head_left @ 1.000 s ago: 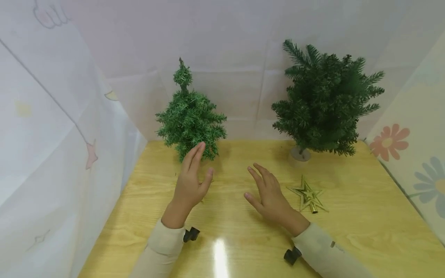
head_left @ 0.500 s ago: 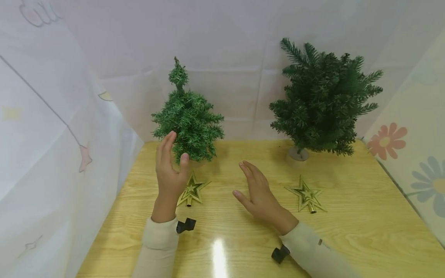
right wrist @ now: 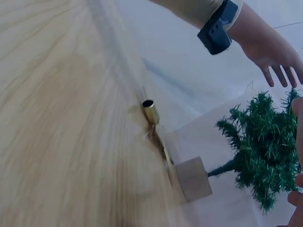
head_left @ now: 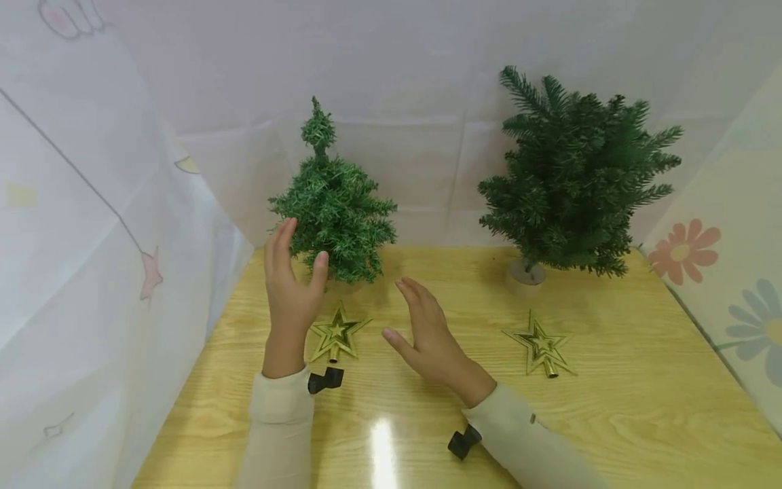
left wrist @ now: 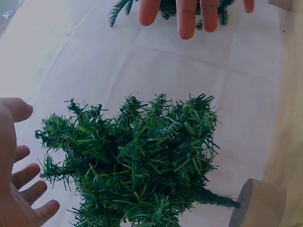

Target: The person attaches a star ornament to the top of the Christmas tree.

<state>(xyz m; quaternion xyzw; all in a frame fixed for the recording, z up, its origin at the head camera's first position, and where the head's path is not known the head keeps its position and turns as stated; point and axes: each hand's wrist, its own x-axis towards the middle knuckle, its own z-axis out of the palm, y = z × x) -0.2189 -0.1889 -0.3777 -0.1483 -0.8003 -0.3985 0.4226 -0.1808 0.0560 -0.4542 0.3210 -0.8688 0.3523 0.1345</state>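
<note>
My left hand (head_left: 290,295) hovers over the table, fingers spread from the thumb, its fingertips overlapping the left side of a small green artificial Christmas tree (head_left: 342,214). Between and just below my hands lies a gold star tree topper (head_left: 337,331), its hollow socket toward me. My right hand (head_left: 430,343) is right of that star, thumb and fingers apart, holding nothing. In the left wrist view the tree (left wrist: 137,156) fills the middle, standing on a round wooden base (left wrist: 262,203). The right wrist view shows the star's socket (right wrist: 151,112) almost edge-on.
A fuller, darker Christmas tree (head_left: 574,183) stands at the back right on a round base (head_left: 525,275). Before it lies a second gold star topper (head_left: 541,344). Printed cloth walls border the wooden table (head_left: 647,407) at the back and both sides.
My left hand has moved left and slightly farther away, uncovering the left star. My right hand has moved left, toward that star. Trees and stars stay in place.
</note>
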